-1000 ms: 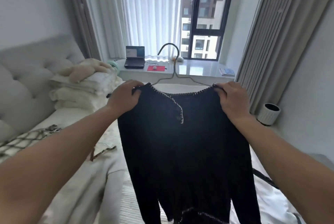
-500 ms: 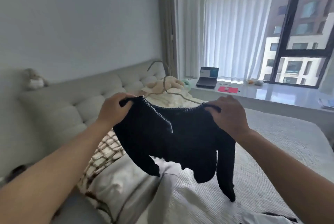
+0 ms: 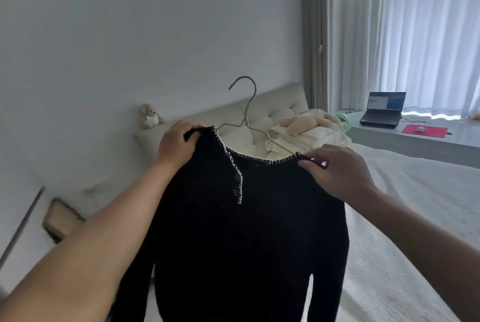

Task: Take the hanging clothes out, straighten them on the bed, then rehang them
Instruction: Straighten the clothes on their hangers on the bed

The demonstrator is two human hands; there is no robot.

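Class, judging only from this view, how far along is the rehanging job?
Done: the black sweater already sits on the hanger. In hand: the left hand and right hand grip its shoulders above the bed. Left: hanging it up again.

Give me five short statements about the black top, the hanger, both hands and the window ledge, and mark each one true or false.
1. The black top is on a hanger whose hook sticks up above the neckline. True.
2. The left hand hangs free, away from the top. False: it grips the top's shoulder.
3. The right hand pinches the top's other shoulder. True.
4. The top lies flat on the bed. False: it is held up in the air.
5. The laptop on the window ledge is closed. False: it is open, its screen lit.
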